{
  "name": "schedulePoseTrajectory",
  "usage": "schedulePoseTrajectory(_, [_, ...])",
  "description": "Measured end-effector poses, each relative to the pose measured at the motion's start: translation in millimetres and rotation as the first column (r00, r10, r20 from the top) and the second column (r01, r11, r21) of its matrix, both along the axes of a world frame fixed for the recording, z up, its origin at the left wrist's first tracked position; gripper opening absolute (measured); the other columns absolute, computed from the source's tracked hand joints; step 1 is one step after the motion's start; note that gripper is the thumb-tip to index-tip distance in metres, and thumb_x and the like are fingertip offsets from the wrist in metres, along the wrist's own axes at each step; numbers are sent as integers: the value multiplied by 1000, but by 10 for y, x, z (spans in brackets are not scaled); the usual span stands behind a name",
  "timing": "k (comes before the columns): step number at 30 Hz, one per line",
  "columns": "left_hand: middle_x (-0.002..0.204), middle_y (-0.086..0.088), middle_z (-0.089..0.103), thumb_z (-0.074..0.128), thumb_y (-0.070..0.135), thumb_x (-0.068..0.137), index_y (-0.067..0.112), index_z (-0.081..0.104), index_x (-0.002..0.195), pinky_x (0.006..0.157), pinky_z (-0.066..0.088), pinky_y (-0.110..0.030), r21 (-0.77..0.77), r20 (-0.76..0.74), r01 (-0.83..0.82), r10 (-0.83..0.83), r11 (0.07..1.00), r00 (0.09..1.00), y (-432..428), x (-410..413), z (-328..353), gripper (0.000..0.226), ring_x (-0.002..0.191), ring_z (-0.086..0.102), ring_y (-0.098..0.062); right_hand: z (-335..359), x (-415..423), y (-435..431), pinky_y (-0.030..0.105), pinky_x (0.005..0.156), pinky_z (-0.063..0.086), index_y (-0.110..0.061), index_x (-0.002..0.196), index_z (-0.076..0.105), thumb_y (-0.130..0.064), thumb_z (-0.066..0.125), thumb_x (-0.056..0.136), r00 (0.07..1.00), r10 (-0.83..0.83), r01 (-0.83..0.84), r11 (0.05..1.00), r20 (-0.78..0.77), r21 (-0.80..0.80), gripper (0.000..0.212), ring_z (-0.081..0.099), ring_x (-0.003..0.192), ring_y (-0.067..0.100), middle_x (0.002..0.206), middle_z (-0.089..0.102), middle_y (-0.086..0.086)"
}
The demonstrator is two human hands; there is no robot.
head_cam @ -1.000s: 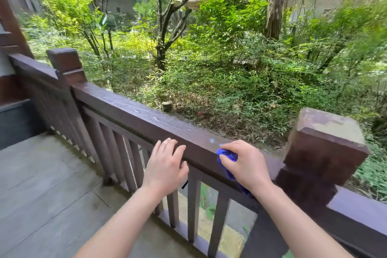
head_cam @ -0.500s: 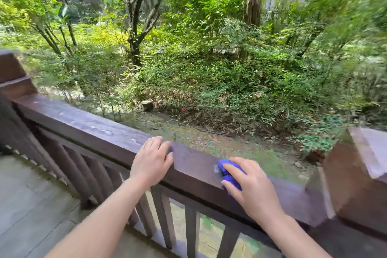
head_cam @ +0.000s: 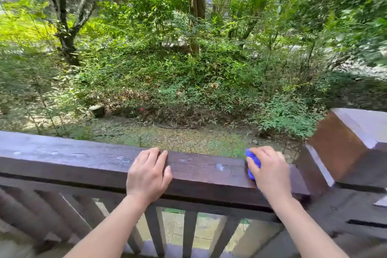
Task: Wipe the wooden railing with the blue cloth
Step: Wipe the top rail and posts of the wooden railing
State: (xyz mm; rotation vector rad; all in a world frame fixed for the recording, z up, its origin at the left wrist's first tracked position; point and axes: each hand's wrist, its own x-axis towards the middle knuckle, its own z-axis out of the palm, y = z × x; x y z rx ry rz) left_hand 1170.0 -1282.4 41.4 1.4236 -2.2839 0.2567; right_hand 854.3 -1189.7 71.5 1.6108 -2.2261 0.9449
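A dark brown wooden railing (head_cam: 83, 163) runs across the lower part of the head view, its top marked with pale spots. My right hand (head_cam: 270, 168) presses a bunched blue cloth (head_cam: 252, 161) onto the rail's top near the right end; most of the cloth is hidden under the palm. My left hand (head_cam: 148, 174) lies flat on the rail's top and front edge, fingers together, holding nothing.
A thick square post (head_cam: 343, 142) rises just right of my right hand. Slanted balusters (head_cam: 155, 230) stand below the rail. Beyond the railing are bare ground, shrubs and trees (head_cam: 188, 58).
The view swung right, so the railing now runs level across the frame. My right hand with the cloth has slid along the rail closer to the post; the left hand stays resting on the rail.
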Motion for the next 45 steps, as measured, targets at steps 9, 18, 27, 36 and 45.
schedulePoseTrajectory(9, [107,-15,70,44,35,89,7,72,113,85,55,-44,-125,-53,42,-49,991,997,-50,5,-71,46,97,64,-35,62,-170,119,41,75,46,-14,91,71,-17,76,78,985,-166,168,984,-46,64,15,57,79,37,91,65,12])
schedulePoseTrajectory(18, [109,-16,70,42,34,89,6,72,114,88,57,-45,-101,-60,38,-45,994,997,-3,2,-26,48,99,65,-37,90,156,2,41,70,47,-16,86,69,-17,74,78,996,-69,70,997,-49,16,10,57,77,36,84,64,10])
schedulePoseTrajectory(27, [107,-14,70,45,35,89,7,72,114,86,57,-43,-103,-70,40,-47,994,996,-28,8,-28,46,98,65,-35,75,444,-196,36,78,44,-17,98,72,-25,73,83,987,157,-155,985,-34,77,17,56,84,33,93,65,7])
schedulePoseTrajectory(36, [106,-15,69,45,34,89,5,72,115,87,57,-44,-136,-84,48,-60,990,995,-27,-2,-38,47,96,65,-36,121,774,-415,38,75,46,-18,89,70,-26,68,84,983,184,-182,979,-21,88,10,53,81,32,90,63,6])
schedulePoseTrajectory(45, [105,-15,71,49,34,86,6,73,112,86,59,-45,-196,-101,51,-72,979,992,-31,-11,-69,45,95,67,-36,133,1220,-584,39,89,46,-16,109,69,-25,67,88,940,335,-339,936,57,93,23,54,98,29,107,65,4])
